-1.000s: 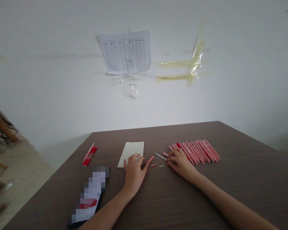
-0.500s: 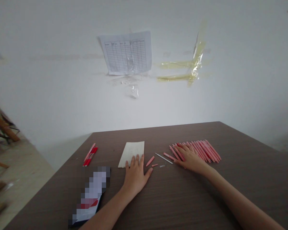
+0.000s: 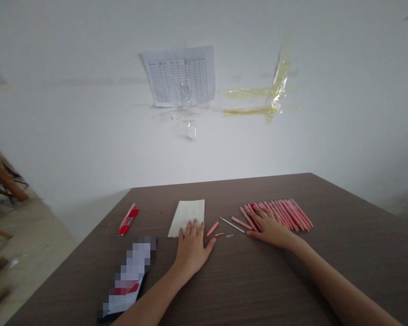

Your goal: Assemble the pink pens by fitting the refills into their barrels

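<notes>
My left hand (image 3: 191, 247) lies flat and open on the brown table (image 3: 292, 280), fingertips touching the near edge of a white paper slip (image 3: 187, 214). My right hand (image 3: 268, 225) lies flat and open too, its fingers resting on the left end of a row of several pink pens (image 3: 287, 213). Between the hands lie loose pen parts: a pink barrel piece (image 3: 212, 228), a thin refill (image 3: 231, 224), a small pink cap (image 3: 219, 234), a tiny spring (image 3: 229, 235) and another pink barrel (image 3: 240, 222).
Two or three red and pink pens (image 3: 127, 219) lie at the left of the table. A dark booklet with a blurred cover (image 3: 127, 276) sits at the near left edge. A printed sheet (image 3: 179, 75) and yellow tape (image 3: 268, 93) hang on the white wall behind.
My left hand flattened on the table by the paper. My right hand let go of the parts near the spring, opened, and slid right onto the pen row.
</notes>
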A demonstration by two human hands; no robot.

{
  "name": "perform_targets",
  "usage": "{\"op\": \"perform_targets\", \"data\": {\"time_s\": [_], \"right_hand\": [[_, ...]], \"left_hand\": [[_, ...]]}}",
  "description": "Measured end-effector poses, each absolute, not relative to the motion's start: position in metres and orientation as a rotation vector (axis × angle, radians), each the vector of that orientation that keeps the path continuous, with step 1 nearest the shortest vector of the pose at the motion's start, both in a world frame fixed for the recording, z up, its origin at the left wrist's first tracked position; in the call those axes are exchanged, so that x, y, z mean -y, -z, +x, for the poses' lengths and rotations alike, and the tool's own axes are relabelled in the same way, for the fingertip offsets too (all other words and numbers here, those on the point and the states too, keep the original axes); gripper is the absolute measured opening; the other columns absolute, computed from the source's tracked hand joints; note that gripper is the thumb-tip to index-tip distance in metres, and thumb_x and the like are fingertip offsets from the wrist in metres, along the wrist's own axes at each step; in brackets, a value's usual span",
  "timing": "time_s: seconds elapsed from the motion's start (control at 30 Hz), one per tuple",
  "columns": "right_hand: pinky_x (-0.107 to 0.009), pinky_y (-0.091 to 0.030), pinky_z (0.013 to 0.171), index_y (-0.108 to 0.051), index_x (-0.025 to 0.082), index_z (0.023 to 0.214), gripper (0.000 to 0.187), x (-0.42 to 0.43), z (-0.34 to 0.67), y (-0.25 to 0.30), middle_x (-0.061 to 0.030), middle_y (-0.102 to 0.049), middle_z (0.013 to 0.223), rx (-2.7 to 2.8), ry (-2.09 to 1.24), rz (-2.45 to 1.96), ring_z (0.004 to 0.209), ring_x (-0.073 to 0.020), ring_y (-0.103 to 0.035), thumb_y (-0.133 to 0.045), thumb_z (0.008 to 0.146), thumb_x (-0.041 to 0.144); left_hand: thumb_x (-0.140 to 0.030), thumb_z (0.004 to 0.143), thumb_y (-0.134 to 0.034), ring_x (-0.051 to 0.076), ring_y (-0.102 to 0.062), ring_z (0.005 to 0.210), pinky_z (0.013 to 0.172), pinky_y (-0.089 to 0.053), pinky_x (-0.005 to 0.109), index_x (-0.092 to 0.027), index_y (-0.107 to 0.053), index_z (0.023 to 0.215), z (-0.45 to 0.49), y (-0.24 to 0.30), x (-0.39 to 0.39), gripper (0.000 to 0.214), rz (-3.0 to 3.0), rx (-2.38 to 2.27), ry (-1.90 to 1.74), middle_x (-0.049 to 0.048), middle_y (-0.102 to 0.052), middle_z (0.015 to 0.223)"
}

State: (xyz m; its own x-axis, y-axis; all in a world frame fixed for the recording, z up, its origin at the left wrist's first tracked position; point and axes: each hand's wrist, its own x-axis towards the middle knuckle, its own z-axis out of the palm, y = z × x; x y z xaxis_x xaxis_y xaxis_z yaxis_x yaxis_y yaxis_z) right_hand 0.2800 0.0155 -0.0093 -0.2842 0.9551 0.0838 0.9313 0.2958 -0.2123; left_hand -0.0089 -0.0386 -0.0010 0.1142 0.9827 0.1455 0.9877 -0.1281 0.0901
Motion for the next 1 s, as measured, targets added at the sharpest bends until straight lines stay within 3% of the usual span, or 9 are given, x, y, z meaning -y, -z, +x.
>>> {"op": "perform_targets", "data": {"time_s": [0.2, 0.4, 0.67, 1.0], "right_hand": [[-0.064, -0.016, 0.111, -0.024, 0.031, 0.152, 0.084, -0.014, 0.278, 0.007, -0.0103, -0.017, 0.16, 2.364, -0.199, -1.773, 0.146, -0.0408, -0.009, -0.05, 0.081, 0.069], [-0.066, -0.016, 0.11, -0.025, 0.03, 0.152, 0.09, -0.014, 0.282, 0.002, -0.0113, -0.017, 0.16, 2.317, -0.237, -1.825, 0.145, -0.0435, -0.005, -0.051, 0.077, 0.073], [-0.066, -0.012, 0.111, -0.023, 0.029, 0.152, 0.1, -0.017, 0.291, 0.005, -0.0128, -0.012, 0.161, 2.316, -0.267, -1.874, 0.145, -0.0447, -0.005, -0.054, 0.071, 0.078], [-0.067, -0.01, 0.111, -0.024, 0.026, 0.152, 0.099, -0.012, 0.287, -0.006, -0.0112, -0.005, 0.162, 2.335, -0.372, -1.965, 0.145, -0.044, 0.0, -0.05, 0.072, 0.078]], "left_hand": [[-0.057, 0.092, -0.032, 0.033, -0.028, 0.143, 0.115, -0.022, 0.057, -0.019, -0.043, 0.143, -0.008, 0.004, 0.039, 0.064, -2.316, 2.042, 0.27, 0.0139, -0.035, 0.154], [-0.061, 0.088, -0.04, 0.039, -0.021, 0.145, 0.112, -0.008, 0.071, -0.023, -0.034, 0.148, -0.009, 0.005, 0.038, 0.071, -2.203, 2.015, 0.303, 0.013, -0.027, 0.157], [-0.069, 0.085, -0.037, 0.043, -0.016, 0.145, 0.11, -0.012, 0.072, -0.022, -0.037, 0.147, -0.016, 0.001, 0.036, 0.078, -2.22, 2.069, 0.249, 0.0131, -0.025, 0.158], [-0.065, 0.088, -0.032, 0.039, -0.018, 0.145, 0.111, -0.011, 0.072, -0.025, -0.037, 0.146, -0.014, 0.005, 0.035, 0.071, -2.269, 2.037, 0.29, 0.0077, -0.029, 0.157]]}}
